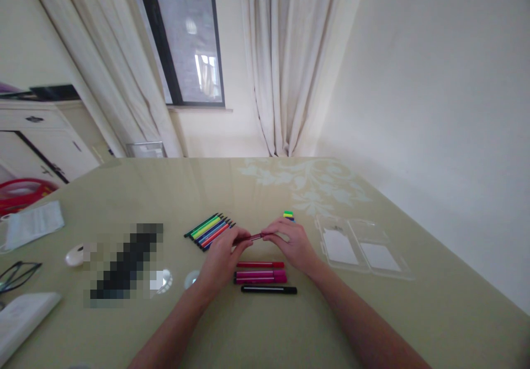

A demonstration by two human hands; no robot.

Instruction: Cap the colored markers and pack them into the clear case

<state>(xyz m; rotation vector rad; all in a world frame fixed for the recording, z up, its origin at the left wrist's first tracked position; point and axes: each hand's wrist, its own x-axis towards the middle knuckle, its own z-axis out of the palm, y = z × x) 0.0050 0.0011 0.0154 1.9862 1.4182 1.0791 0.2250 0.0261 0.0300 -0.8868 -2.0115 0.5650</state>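
Note:
My left hand [223, 256] and my right hand [290, 242] both pinch one dark red marker [250, 238], held level just above the table [265, 325]. The left fingers grip its body and the right fingers close on its other end. Under the hands lie a red marker [260, 265], two magenta markers [260, 277] and a black marker [269, 290], side by side. A row of several coloured markers [209, 230] lies to the left of the hands. A few loose caps [289, 214] sit just beyond my right hand.
An open clear plastic case [360, 245] lies to the right. On the left are a white mouse [74, 256], a face mask [31, 224], glasses [19, 275] and a white box [22, 316]. A wall runs along the table's right side.

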